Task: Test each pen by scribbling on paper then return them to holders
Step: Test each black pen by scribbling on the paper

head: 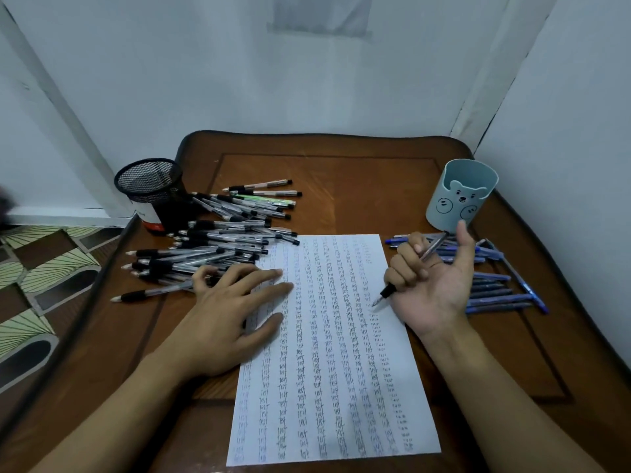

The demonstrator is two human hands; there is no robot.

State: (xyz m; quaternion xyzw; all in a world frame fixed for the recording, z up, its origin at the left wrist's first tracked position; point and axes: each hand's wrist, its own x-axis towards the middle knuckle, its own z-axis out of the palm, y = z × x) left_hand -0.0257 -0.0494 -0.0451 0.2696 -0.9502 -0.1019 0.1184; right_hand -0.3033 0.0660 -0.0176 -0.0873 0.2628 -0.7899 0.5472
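My right grip (433, 288) curls round a clear, black-collared pen (409, 271), its tip near the paper's (327, 370) right edge. My left grip (232, 312) is spread flat on the left edge. There's bare tabletop (358, 192) behind, a pen pile (218, 244) to the left and blue pens (495, 295) to the right.

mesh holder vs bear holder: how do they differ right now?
Material: the mesh holder is black see-through wire; the bear holder is solid pale blue with a bear face.
Place: the mesh holder stands far left, the bear holder far right.
Neighbours: clear pens lie heaped by the mesh holder; blue pens lie by the bear holder.
Shared: both upright, no pens sticking out.
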